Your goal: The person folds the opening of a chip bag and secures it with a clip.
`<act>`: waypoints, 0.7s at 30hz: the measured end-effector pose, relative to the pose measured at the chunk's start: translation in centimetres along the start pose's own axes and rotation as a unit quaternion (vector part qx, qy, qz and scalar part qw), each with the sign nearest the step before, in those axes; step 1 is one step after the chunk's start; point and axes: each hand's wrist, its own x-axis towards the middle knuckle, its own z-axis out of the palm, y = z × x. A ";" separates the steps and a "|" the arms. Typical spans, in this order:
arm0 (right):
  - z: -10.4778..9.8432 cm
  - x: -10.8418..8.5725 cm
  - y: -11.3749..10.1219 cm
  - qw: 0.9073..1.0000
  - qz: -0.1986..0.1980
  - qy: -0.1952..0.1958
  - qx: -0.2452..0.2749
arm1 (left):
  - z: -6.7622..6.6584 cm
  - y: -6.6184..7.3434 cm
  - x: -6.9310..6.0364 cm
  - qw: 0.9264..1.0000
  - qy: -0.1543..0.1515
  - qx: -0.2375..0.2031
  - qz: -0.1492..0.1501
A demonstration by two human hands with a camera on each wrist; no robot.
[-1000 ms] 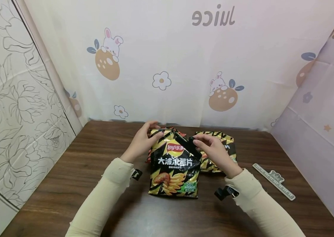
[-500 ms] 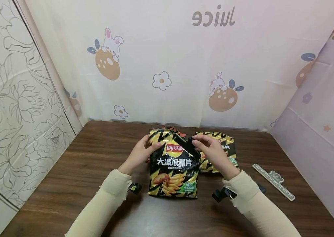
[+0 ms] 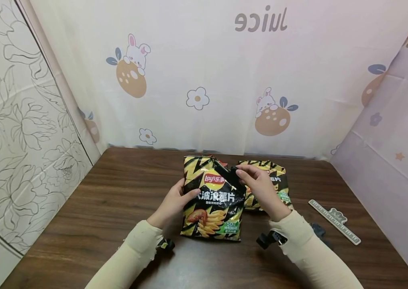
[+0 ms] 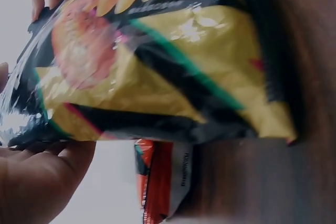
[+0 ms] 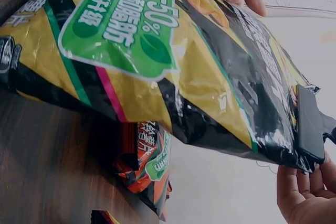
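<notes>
A black and yellow chip bag [image 3: 213, 208] stands upright at the middle of the table, a black clip [image 3: 230, 175] across its upper right corner. My left hand [image 3: 173, 202] grips the bag's left edge, thumb on the front; the left wrist view shows the fingers of my left hand [image 4: 42, 182] along the bag's side. With thumb and fingers my right hand [image 3: 263, 192] pinches the clip at the corner; in the right wrist view the clip [image 5: 311, 125] sits on the bag's end, beside my right hand [image 5: 310, 192].
Behind to the right lies a second black and yellow bag [image 3: 280, 180]. A red bag [image 3: 222, 163] is mostly hidden behind the held one. A pale ruler-shaped clip [image 3: 334, 221] lies at the right, and a dark object [image 3: 319, 230] is partly under the right sleeve. A patterned curtain closes off the back.
My left hand has slid down the bag's left side from its top corner. The right hand has stayed at the clip, its forearm shifting slightly left, and the dark object by the sleeve has come into view.
</notes>
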 end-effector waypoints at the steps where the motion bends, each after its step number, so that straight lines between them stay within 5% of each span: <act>1: 0.0 0.0 0.0 1.000 -0.001 0.001 0.003 | 0.0 -0.1 -0.1 1.000 0.002 0.002 0.000; 16: 0.4 0.2 0.6 0.999 -0.006 0.019 0.036 | 0.3 -1.9 -0.7 1.000 -0.008 0.021 0.020; 21: 0.4 0.4 0.8 0.997 -0.005 0.018 0.068 | 0.7 -2.3 -1.0 0.999 0.011 0.040 0.014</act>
